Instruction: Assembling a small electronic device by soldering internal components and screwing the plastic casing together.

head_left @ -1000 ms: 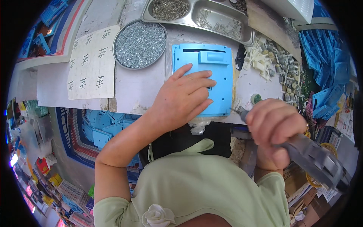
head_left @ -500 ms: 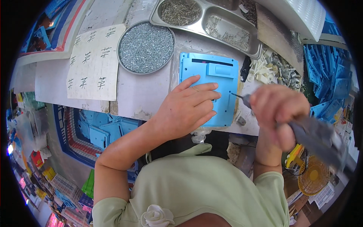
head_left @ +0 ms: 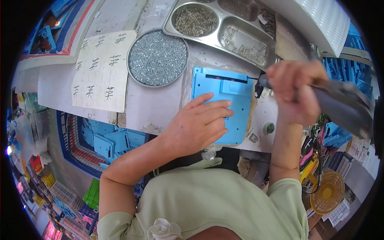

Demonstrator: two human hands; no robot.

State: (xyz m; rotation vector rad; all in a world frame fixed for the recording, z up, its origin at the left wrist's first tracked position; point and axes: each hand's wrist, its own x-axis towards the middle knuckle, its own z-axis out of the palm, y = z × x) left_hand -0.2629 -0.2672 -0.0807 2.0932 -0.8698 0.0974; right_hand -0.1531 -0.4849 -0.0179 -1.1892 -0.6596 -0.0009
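Observation:
A flat blue plastic panel (head_left: 234,114) with a dark slot near its far edge and several small holes lies on the table in front of me. My left hand (head_left: 202,122) rests flat on its left part, fingers spread. In my right hand (head_left: 296,92) is a dark electric screwdriver (head_left: 340,104), its body blurred by motion and its grip partly covered by my fingers. The thin bit points left and reaches the panel's far right corner; whether it touches a screw there is too small to tell.
Beyond the panel stand a round dish of silvery screws (head_left: 159,58) and a steel compartment tray (head_left: 216,36) holding small metal parts. A paper sheet with handwriting (head_left: 102,72) lies left. Below the table's left edge is a basket (head_left: 68,144) of blue panels. A yellow fan (head_left: 328,192) is lower right.
My right hand has carried the screwdriver away from me, from a hole midway along the panel's right side to the far right corner. My left hand stays on the panel.

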